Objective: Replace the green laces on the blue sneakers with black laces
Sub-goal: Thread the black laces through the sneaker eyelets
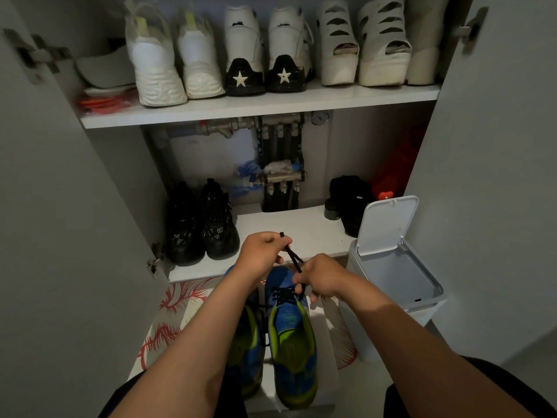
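Two blue sneakers with lime-green lining stand side by side on the floor in front of me, toes pointing at the cupboard. The right sneaker (291, 336) has a black lace (294, 259) threaded through its front eyelets. My left hand (263, 251) pinches the lace near its tip, which sticks up above the fingers. My right hand (321, 279) pinches the same lace lower down, just above the shoe's eyelets. The left sneaker (245, 351) is partly hidden under my left forearm. No green lace is in view.
A white bin (394, 279) with its lid up stands right of the sneakers. The low shelf (289, 227) holds black shoes (200, 224). White shoes (241, 52) line the upper shelf. A red-and-white patterned mat (171, 315) lies under the sneakers. Cupboard doors stand open at both sides.
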### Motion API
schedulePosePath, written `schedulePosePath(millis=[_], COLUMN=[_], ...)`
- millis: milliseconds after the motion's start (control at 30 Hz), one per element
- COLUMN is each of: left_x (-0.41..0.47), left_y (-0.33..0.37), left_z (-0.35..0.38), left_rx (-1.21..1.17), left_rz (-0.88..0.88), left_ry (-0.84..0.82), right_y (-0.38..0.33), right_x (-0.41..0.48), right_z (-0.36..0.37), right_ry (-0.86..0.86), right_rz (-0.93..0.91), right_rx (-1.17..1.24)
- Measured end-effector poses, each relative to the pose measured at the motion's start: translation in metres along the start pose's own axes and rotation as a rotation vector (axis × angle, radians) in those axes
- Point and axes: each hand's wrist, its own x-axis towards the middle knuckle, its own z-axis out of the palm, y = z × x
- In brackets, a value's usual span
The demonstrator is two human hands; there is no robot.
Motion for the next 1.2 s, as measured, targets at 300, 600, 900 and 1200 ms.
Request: schedulePosePath(millis=[300, 600, 900, 1200], left_x=[0.004, -0.017, -0.023, -0.027], left_y=[-0.012, -0.007, -0.01, -0.011], left_z=[-0.037, -0.041, -0.074, -0.096], left_rx=[0.371, 0.447, 0.572, 0.717], left_rz=[-0.137, 0.185, 0.178, 0.073], left_ry=[0.126, -0.254, -0.236, -0.155], right_y=[-0.025, -0.033, -0.028, -0.01], right_x=[-0.008, -0.01, -0.013, -0.016], right_z=[0.011, 0.022, 0.015, 0.002], right_ry=[-0.016, -0.007, 0.12, 0.266], right_rz=[-0.221, -0.305, -0.279, -0.181], right_rx=[0.142, 0.134, 0.083, -0.174])
